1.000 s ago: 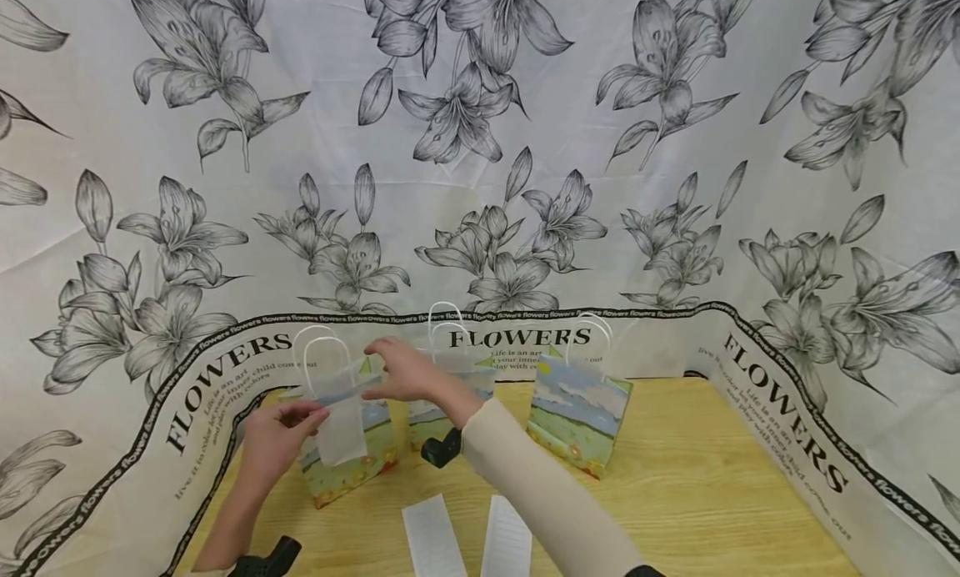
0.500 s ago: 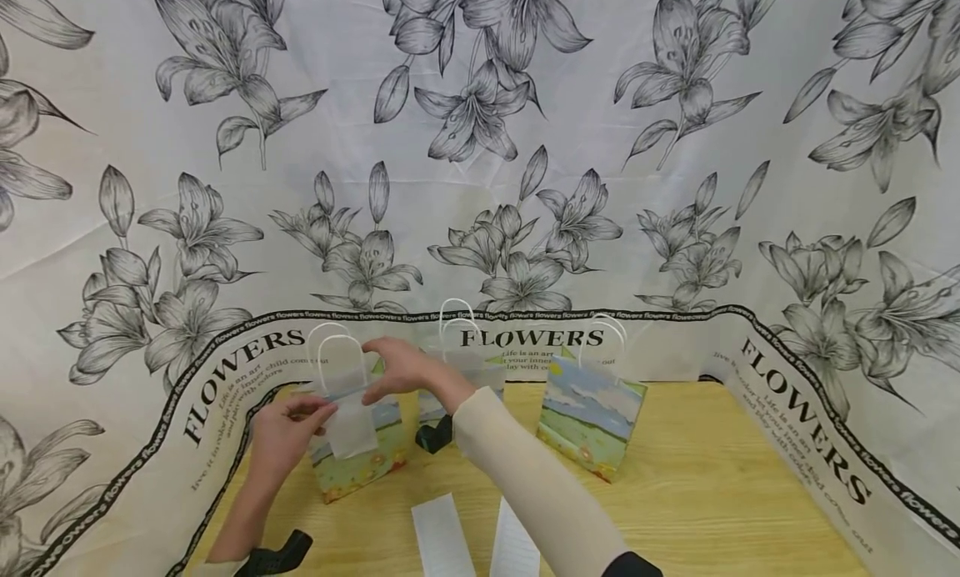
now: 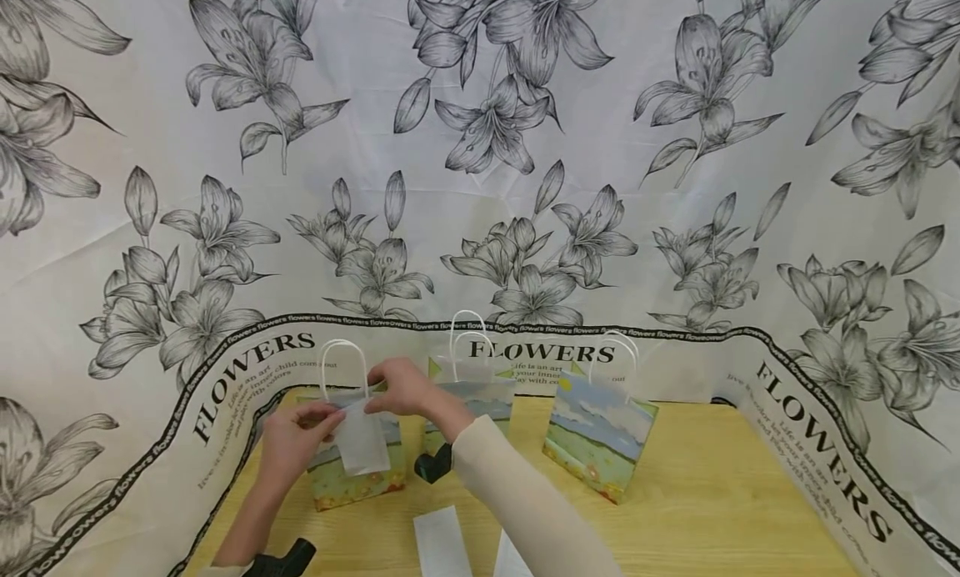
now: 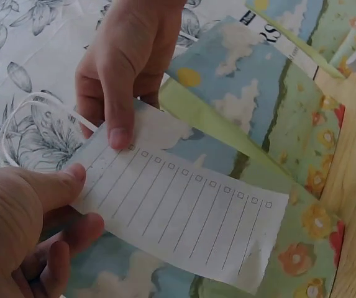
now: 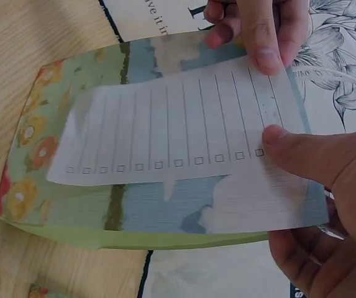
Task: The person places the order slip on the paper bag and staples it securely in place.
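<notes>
On the left of the table a paper gift bag, printed with a meadow and sky, stands under both hands. A narrow white checklist sheet with ruled lines and small boxes lies against its front, near the handles. My left hand pinches one corner of the sheet at the bag's top, thumb on the paper. At the other corner, my right hand presses its thumb on the sheet, with its fingers behind the bag's wall. White twisted handles rise above the hands.
A second bag like it stands behind my right wrist, and a third bag stands farther right. Two more white sheets lie near the front, one sheet partly beside my right sleeve. Flower-printed cloth closes off the back and sides.
My right hand has closed in on the sheet's upper corner, where its fingers were apart before. The left bag's two handles have come together. The head view has shifted a little.
</notes>
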`<state>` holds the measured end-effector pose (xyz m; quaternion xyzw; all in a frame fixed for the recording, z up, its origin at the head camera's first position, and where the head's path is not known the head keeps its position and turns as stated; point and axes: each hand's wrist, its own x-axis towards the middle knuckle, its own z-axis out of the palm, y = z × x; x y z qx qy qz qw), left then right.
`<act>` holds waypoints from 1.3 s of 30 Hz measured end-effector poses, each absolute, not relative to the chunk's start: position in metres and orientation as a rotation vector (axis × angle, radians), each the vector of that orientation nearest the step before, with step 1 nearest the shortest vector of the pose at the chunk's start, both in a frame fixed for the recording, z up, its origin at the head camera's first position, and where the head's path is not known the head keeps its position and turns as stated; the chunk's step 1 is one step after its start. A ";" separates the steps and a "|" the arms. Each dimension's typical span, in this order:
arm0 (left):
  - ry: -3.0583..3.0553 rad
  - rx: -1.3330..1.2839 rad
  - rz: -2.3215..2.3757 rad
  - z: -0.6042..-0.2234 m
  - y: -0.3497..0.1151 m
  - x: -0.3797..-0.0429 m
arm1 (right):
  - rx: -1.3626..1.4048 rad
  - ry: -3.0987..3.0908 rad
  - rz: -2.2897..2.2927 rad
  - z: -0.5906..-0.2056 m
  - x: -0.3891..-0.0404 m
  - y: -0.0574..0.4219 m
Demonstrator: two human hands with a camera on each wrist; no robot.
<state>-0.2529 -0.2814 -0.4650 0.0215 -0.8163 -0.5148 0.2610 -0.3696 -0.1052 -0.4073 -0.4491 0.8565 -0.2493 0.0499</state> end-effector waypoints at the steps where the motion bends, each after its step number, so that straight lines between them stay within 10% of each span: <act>1: -2.216 0.048 -1.325 -0.465 -0.283 -0.252 | -1.375 2.613 -0.768 -0.408 -0.370 -0.106; 8: -2.119 0.003 -0.806 -0.465 -0.297 -0.251 | -1.367 2.637 -0.799 -0.410 -0.367 -0.107; 39: -2.341 0.045 -1.336 -0.481 -0.303 -0.259 | -1.272 2.781 -1.000 -0.433 -0.341 -0.104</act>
